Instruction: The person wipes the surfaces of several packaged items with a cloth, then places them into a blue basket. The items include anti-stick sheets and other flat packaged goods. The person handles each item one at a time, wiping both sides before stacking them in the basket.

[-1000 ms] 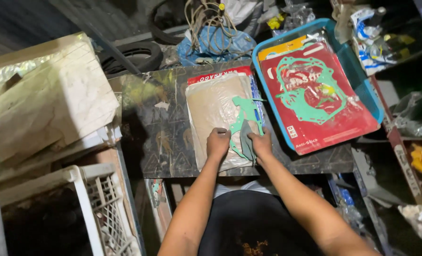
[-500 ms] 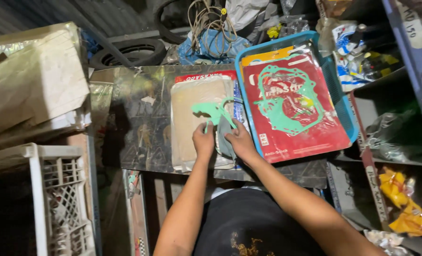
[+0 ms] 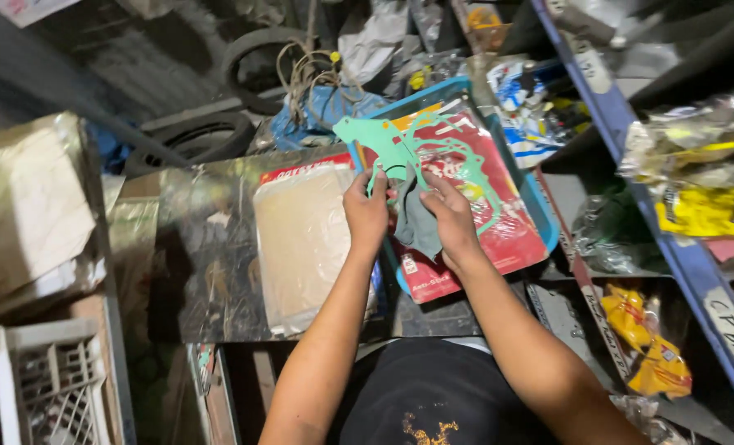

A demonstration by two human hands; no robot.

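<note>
Two hands are counted, a left hand [image 3: 367, 213] and a right hand [image 3: 452, 216]. One green gasket [image 3: 383, 148] and one grey cloth [image 3: 417, 222] are held between them. One blue tray [image 3: 548, 231] is seen with one red card package [image 3: 499, 231] in it. One beige sheet [image 3: 301, 239] is counted on the desk [image 3: 202, 264]. Two tyres [image 3: 202, 136] are seen behind, and one white crate [image 3: 46, 387] at lower left.

matt green gasket [image 3: 400, 144], glossy packet [image 3: 466, 239]

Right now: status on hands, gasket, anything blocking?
Left hand and right hand both pinch green gasket, lifted above blue tray. Right also holds grey rag. Nothing blocking.
</note>
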